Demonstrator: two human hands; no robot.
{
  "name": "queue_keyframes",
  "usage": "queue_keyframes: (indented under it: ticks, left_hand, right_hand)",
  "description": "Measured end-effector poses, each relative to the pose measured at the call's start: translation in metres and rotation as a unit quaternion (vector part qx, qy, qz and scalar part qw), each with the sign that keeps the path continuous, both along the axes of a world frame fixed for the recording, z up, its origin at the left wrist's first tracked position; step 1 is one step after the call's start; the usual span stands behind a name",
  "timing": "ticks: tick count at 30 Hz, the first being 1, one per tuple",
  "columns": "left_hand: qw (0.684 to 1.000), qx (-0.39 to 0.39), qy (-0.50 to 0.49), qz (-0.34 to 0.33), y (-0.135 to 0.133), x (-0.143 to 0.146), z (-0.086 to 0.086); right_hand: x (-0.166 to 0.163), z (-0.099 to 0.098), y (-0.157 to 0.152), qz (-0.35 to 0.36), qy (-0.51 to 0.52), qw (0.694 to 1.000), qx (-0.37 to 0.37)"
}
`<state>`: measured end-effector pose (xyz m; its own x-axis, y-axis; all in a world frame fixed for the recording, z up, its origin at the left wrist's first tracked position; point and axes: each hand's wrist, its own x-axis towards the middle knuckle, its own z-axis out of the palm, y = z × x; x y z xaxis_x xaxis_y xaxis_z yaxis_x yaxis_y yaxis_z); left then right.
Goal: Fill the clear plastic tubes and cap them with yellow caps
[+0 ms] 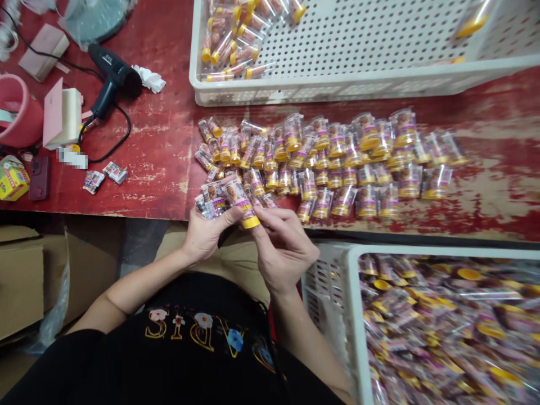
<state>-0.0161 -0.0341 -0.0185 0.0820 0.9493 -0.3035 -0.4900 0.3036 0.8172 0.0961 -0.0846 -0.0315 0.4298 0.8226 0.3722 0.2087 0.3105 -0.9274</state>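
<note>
**Both hands close on one yellow-ended tube above the table's near edge**

A small clear tube (237,196) with a printed wrap and a yellow end is held in front of the person's body, tilted, its yellow end toward the person. The left hand (207,232) grips a fanned bunch of printed sleeves (213,201), its thumb against the tube's side. The right hand (286,250) pinches the tube near the yellow end with thumb and fingers, so the two hands meet at the same piece.

Just beyond, wrapped tubes (323,160) cover a stretch of the worn red table (164,140), some standing, others lying down. Behind them sits a white perforated crate (270,97) with more yellow-ended tubes gathered in its left part. Right of the person, a second white crate (353,315) is heaped with wrapped tubes.

Toward the table's left lie two small printed stacks (115,172), a dark heat gun or dryer (110,73) beside crumpled white paper (151,79), a phone (39,178) and a yellow box (14,181). Below them stands a cardboard box (21,281).
</note>
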Motion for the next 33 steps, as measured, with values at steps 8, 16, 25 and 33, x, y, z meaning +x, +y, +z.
queue_keyframes:
  ticks: [8, 16, 25, 33]
  left_hand:
    - [1.0, -0.019, -0.006, 0.001, -0.007, 0.0, -0.007]
    - [1.0, -0.001, -0.007, -0.005, -0.003, 0.002, -0.009]
    - [0.996, -0.083, -0.042, 0.0, 0.027, 0.004, -0.011]
    - [0.985, -0.132, -0.081, 0.071, 0.054, -0.029, -0.016]
  right_hand:
    - [-0.003, 0.005, 0.002, -0.073, -0.022, 0.997, 0.019]
    - [-0.005, 0.0, 0.006, -0.08, -0.018, 0.996, 0.021]
    - [0.0, -0.023, 0.054, -0.107, -0.048, 0.993, -0.01]
    - [0.047, -0.009, 0.156, -0.032, -0.285, 0.956, -0.062]
